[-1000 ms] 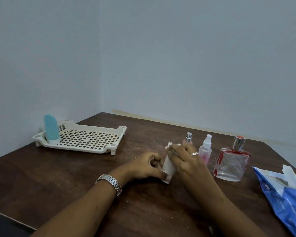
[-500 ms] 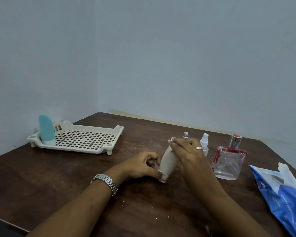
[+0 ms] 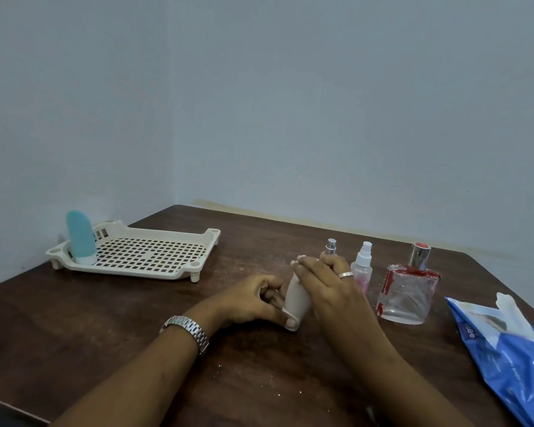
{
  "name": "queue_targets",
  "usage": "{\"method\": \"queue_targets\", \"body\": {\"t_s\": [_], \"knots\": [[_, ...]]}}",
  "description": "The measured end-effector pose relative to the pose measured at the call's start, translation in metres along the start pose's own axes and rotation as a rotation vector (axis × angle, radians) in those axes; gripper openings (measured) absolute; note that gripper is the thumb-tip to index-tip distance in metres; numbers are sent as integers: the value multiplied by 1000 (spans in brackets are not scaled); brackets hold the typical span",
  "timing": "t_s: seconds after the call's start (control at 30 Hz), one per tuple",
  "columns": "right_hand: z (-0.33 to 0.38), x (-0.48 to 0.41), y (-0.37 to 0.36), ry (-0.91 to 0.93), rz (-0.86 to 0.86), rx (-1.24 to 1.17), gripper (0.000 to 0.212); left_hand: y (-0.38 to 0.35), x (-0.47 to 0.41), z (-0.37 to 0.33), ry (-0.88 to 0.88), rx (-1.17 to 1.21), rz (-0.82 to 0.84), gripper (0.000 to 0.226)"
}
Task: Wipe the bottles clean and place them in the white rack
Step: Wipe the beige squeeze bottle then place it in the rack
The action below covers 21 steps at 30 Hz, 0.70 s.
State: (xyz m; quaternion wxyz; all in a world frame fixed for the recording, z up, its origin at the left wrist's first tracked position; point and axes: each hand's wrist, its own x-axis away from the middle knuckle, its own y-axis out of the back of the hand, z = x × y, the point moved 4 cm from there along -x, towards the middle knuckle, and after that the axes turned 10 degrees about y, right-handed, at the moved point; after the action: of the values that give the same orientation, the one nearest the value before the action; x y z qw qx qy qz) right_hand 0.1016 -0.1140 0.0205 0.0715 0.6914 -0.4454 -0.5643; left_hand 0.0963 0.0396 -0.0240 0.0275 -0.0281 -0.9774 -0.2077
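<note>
My left hand [image 3: 253,300] grips the lower end of a small beige bottle [image 3: 295,298], which leans left on the table centre. My right hand [image 3: 327,285] wraps over the bottle's upper part, and a bit of white wipe [image 3: 299,258] shows at its fingertips. The white rack [image 3: 179,269] lies at the far left with a teal bottle [image 3: 79,238] standing in its left corner. Behind my right hand stand a slim silver-capped spray bottle [image 3: 331,246], a pink spray bottle [image 3: 363,263] and a square glass perfume bottle [image 3: 406,291] with red marks.
A blue and white packet [image 3: 512,355] of wipes lies at the right edge of the dark wooden table [image 3: 136,328]. Walls close off the table at the back and left. Small white crumbs dot the wood near me.
My right hand slid up the beige bottle, uncovering its lower body. The bottle now leans more to the left. My left hand kept its hold on the base.
</note>
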Motion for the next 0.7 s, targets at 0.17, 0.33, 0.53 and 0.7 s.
{"method": "queue_targets", "body": {"t_s": [0.17, 0.33, 0.53, 0.7], "knots": [[-10, 4, -3, -213, -43, -215, 54, 2, 0, 3, 24, 10, -7, 44], [-19, 9, -7, -463, -135, -383, 49, 1, -2, 5, 28, 26, 1, 47], [-19, 14, -8, -570, -201, -465, 42, 2, -4, 9, 41, 40, 7, 58], [-16, 16, -7, -656, -246, -530, 42, 2, -3, 10, 57, 30, 22, 65]]}}
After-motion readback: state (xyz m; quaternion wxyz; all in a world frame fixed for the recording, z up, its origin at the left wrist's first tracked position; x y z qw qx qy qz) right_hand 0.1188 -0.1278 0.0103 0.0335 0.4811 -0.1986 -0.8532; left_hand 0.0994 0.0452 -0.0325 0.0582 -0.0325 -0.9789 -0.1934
